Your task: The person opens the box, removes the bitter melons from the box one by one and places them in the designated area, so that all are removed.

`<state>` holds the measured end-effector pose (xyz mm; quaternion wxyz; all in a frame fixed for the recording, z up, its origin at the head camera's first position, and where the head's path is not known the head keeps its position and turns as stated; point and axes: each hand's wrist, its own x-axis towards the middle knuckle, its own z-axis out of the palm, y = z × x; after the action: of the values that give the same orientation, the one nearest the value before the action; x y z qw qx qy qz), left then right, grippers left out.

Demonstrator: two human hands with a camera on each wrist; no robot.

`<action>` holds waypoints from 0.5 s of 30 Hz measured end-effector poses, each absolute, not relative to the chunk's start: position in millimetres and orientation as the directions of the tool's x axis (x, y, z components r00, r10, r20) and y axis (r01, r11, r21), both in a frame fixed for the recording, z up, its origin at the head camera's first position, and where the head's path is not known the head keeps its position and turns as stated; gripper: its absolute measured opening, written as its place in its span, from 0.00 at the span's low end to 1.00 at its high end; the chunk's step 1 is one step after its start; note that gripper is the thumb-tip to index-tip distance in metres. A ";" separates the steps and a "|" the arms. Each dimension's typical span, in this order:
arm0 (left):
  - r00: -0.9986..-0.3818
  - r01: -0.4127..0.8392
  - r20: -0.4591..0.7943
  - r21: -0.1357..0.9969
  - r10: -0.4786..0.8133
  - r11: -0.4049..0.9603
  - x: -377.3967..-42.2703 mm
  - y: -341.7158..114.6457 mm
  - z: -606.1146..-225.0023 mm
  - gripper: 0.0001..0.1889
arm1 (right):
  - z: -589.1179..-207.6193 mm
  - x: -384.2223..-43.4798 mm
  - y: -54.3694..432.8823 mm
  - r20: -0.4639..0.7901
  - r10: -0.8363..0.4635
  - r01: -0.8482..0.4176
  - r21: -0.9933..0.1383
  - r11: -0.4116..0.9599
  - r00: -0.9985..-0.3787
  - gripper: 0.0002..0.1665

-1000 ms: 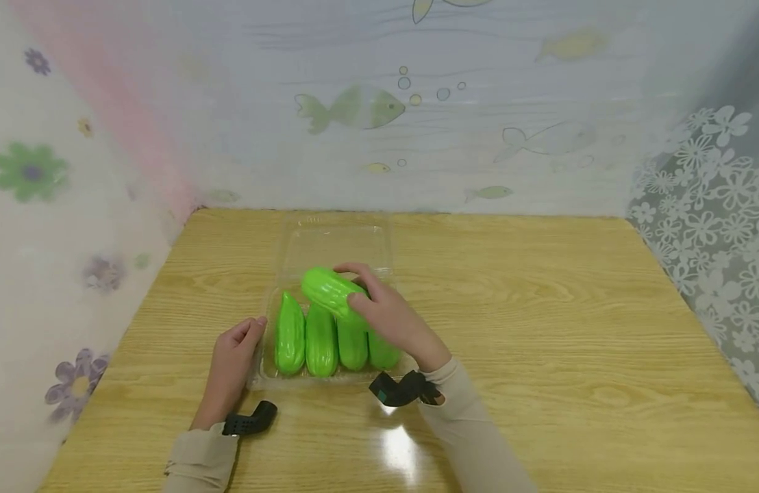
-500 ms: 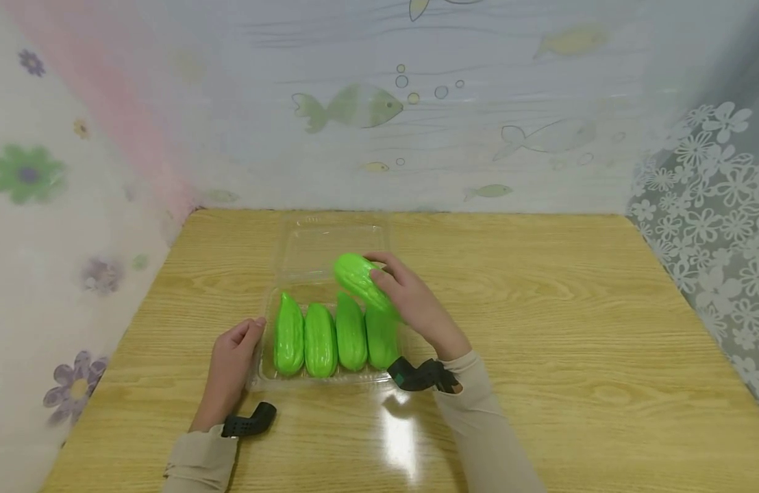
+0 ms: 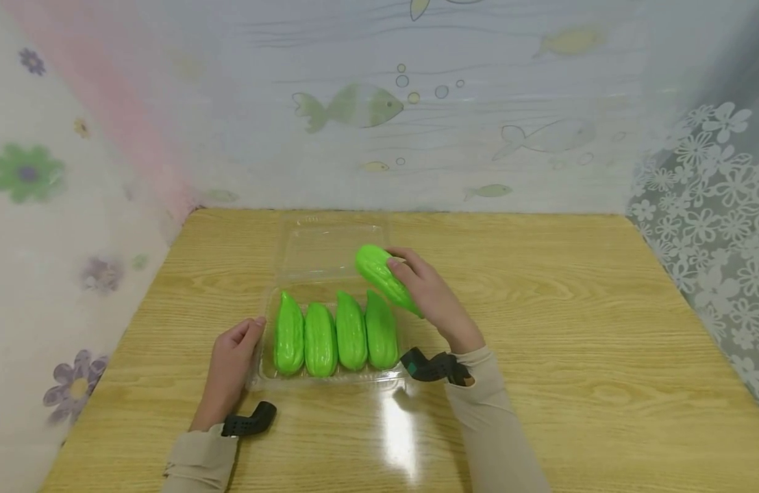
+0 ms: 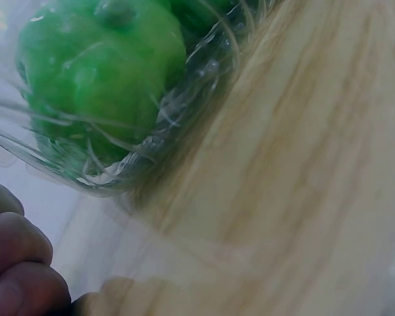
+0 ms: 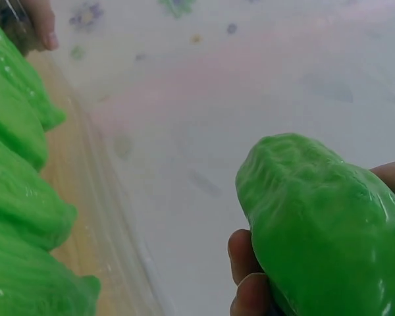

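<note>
Head view: your right hand (image 3: 433, 293) is clamped on a green squash (image 3: 379, 269) raised by the clear box's (image 3: 333, 381) far-right corner, long axis slanting across four squashes (image 3: 320, 340) inside, left hand (image 3: 233, 354) at its left rim, grip unclear.

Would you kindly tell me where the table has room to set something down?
The widest bare patch of table lies between the right hand and the right edge; a smaller one lies between the box and the left edge, beyond the left hand. The box's base, with four vegetables, is crowded.
</note>
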<state>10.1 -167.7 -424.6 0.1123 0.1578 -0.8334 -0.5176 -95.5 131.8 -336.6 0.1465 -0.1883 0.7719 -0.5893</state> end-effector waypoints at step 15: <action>-0.930 -0.154 0.003 0.905 -0.369 0.397 16.4 -155.8 -400.1 0.25 | -343.4 -107.0 152.8 -0.039 -0.382 -0.059 -0.969 0.242 -0.923 0.31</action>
<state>16.4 -155.8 -400.1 0.1018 0.1577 -0.8295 -0.5260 -107.0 152.8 -343.4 0.1345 -0.1421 0.7764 -0.5991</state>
